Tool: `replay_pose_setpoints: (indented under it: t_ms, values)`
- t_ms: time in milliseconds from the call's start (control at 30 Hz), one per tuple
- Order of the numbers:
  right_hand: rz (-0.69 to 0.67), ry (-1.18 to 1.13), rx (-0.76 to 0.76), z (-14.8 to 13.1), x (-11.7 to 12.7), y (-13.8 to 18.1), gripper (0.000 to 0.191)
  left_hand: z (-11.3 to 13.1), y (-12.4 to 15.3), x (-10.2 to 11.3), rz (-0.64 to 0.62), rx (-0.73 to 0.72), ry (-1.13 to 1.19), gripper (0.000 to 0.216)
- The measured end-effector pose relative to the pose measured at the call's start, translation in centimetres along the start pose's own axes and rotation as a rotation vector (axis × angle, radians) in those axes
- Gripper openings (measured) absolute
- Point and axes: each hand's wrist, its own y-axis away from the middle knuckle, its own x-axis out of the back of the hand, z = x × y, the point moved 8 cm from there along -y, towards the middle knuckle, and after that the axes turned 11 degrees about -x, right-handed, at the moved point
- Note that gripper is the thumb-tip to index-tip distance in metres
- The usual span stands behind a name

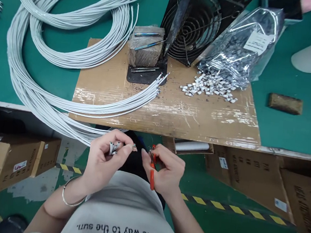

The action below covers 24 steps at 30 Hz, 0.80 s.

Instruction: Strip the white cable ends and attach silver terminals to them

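My left hand is closed around the ends of several white cables, held below the table edge over my lap. My right hand grips small red-handled pliers, their tip pointing toward the cable ends. The two hands are close together, a few centimetres apart. More white cables lie with stripped ends on a brown cardboard sheet on the green table, trailing off to the left in big coils.
A pile of small metal terminals spills from a clear bag. A soldering iron stand with sponge block and a black fan sit behind. Cardboard boxes stand under the table. Another person's hand shows at top right.
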Motion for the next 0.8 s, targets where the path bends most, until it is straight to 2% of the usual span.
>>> replay_pose_setpoints:
  t_ms: [133,500,633,800]
  values:
    - [-0.082,0.076,0.065,-0.9,-0.6,0.0,0.036,0.0,-0.1,-0.1,0.002,-0.006,-0.02,0.019]
    - [-0.108,0.073,0.058,-1.5,-0.6,-0.5,0.042,1.2,-0.1,-0.5,0.018,-0.117,-0.119,0.015]
    - [-0.078,0.025,0.059,-1.6,-0.6,-0.4,0.042,1.6,-0.2,-0.7,0.028,-0.171,-0.167,0.014]
    - [0.023,-0.036,0.015,-1.4,-1.5,0.2,0.042,2.5,-0.2,-1.2,0.058,-0.312,-0.234,0.015]
